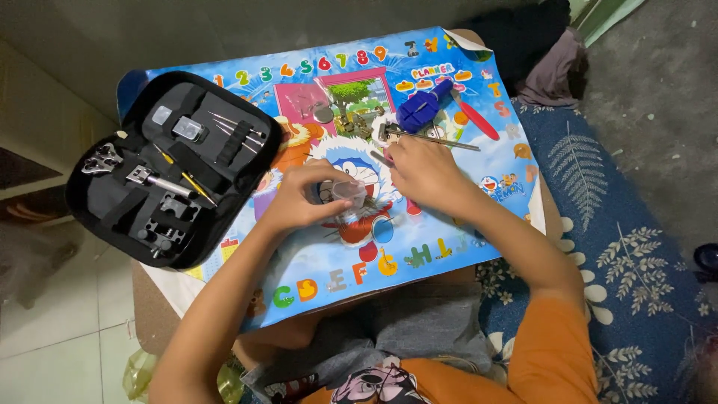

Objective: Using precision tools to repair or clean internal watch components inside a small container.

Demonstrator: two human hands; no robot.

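My left hand [303, 198] pinches a small clear plastic piece [349, 192] over the middle of a colourful cartoon poster [419, 239] that covers a low table. My right hand [420, 168] rests on the poster just to the right, fingers curled; a thin metal tool [441, 139] lies past its fingertips, and whether the hand holds anything is hidden. A blue watch-repair tool [420, 108] and a red-handled tool [479, 120] lie beyond the right hand. Small metal parts [359, 123] sit near the poster's far edge.
An open black zip case [120, 213] with tweezers, screwdrivers and metal holders lies on the table's left side. A blue floral mat [636, 254] covers the floor at right. Dark cloth [550, 67] is heaped beyond the table. Pale tiles [52, 329] lie at left.
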